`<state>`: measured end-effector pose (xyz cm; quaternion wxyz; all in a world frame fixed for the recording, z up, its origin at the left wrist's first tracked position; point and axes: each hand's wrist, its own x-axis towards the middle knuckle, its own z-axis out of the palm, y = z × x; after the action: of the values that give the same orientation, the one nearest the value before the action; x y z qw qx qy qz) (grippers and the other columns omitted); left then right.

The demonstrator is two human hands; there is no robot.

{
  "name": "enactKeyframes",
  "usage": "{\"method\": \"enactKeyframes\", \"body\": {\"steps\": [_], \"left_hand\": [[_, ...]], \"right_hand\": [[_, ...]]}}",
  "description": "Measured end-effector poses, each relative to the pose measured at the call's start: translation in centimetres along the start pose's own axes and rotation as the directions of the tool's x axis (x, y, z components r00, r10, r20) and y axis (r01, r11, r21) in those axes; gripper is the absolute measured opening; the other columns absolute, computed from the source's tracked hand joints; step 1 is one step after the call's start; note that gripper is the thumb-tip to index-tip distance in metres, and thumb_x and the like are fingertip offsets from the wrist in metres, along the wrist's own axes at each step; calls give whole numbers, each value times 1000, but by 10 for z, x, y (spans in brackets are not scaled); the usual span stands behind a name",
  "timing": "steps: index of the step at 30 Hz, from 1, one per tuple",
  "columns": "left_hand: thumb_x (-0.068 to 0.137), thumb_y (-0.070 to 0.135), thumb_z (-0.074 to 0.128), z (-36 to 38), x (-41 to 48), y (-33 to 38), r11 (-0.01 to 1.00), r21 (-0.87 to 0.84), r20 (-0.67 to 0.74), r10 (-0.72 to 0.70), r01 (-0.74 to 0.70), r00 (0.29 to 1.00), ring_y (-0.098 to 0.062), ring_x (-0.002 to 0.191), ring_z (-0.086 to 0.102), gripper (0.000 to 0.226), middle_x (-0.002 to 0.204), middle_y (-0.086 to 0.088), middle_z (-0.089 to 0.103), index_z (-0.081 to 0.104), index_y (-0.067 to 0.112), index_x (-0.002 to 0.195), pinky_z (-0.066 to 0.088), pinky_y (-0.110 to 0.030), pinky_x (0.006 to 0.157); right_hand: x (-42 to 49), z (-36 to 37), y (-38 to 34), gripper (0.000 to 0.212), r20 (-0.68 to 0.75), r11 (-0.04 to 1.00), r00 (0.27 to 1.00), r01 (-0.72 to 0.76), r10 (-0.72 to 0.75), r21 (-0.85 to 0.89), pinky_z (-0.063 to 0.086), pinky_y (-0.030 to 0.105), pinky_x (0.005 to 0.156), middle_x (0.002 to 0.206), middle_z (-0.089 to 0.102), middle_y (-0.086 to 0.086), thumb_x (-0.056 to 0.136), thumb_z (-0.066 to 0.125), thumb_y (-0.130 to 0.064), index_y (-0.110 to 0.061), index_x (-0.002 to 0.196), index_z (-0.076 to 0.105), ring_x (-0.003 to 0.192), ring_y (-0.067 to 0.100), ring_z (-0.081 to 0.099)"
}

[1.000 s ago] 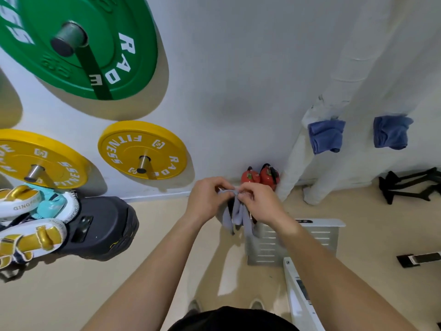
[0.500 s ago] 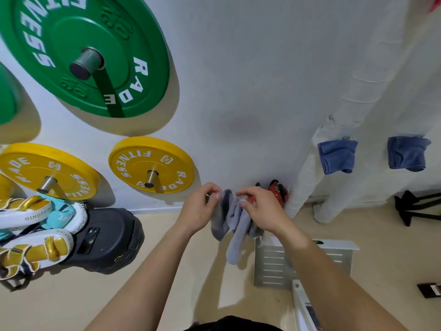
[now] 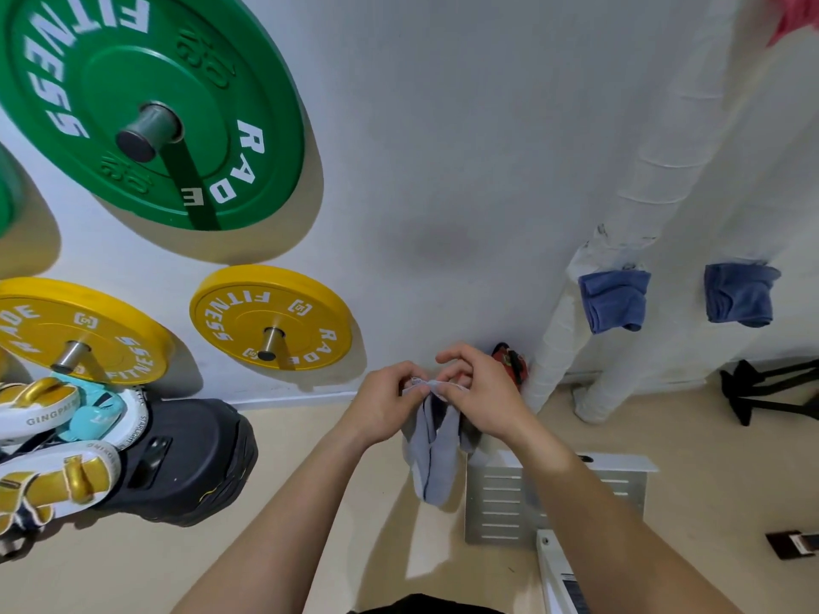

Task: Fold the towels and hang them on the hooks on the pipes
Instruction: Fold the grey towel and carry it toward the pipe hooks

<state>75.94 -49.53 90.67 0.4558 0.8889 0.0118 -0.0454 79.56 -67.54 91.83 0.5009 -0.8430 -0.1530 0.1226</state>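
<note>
The person is holding a grey towel (image 3: 432, 454) in front of the body, low in the middle of the view and above the beige floor (image 3: 310, 502). The left hand (image 3: 385, 405) is pinching the top edge of the towel with curled fingers. The right hand (image 3: 483, 396) is pinching the same edge just beside it, with the thumb and forefinger closed on the cloth and the other fingers bent above. The two hands are almost touching each other. The towel is hanging down from them in loose folds and is not touching the floor.

To the right, two blue towels (image 3: 614, 301) (image 3: 738, 299) are hanging side by side on the white wrapped pipes (image 3: 656, 161) that are running along the wall. The hooks themselves are hidden by the cloth.

On the wall at the left, a big green weight plate (image 3: 150, 104) and two yellow weight plates (image 3: 270, 316) (image 3: 75, 334) are sitting on pegs. A black case (image 3: 177, 458) is lying on the floor under them. A red object (image 3: 509, 361) is showing partly behind the right hand, and a slotted metal panel (image 3: 554, 494) is lying below the right forearm.
</note>
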Motion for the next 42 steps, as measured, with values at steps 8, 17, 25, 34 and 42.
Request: {"method": "enactKeyframes", "body": {"steps": [8,17,25,34,42], "left_hand": [[95,16,58,-18,-2,-1,991,130,-77,34,-24,996,-12,80,58,6,84,7,64,63,19,92,41,-22,67],[99,13,52,-46,-2,-17,991,124,-207,-14,40,978,-16,82,56,9,90,1,64,58,18,94,35,-13,62],[96,13,60,-58,3,-26,994,38,-273,-86,100,958,-14,75,57,9,84,2,63,64,21,98,43,-24,65],[84,0,68,-2,-11,-26,979,-88,-64,-190,184,980,-15,82,68,32,83,0,74,62,24,104,51,-28,82],[75,23,80,21,-23,-17,941,-159,-246,-330,298,911,-11,65,65,11,67,4,70,70,24,73,46,-20,58]], "right_hand": [[-21,0,41,10,135,985,981,-127,142,-115,36,23,60,67,52,-7,93,64,-24,-18,86,66,55,1,41],[-41,-12,76,30,48,917,956,-263,290,-299,39,29,63,68,54,-7,101,51,-36,-24,74,53,65,10,48],[-37,-25,77,41,-187,878,924,-377,334,-296,35,30,55,57,51,-5,93,59,-47,-15,68,55,59,15,50],[-24,20,32,12,45,971,972,-229,232,-68,46,25,58,56,50,-4,91,64,-18,-9,93,71,50,8,47],[-28,28,26,23,123,938,956,-288,268,194,60,29,67,59,60,-6,89,60,2,-16,94,74,64,10,61]]}}
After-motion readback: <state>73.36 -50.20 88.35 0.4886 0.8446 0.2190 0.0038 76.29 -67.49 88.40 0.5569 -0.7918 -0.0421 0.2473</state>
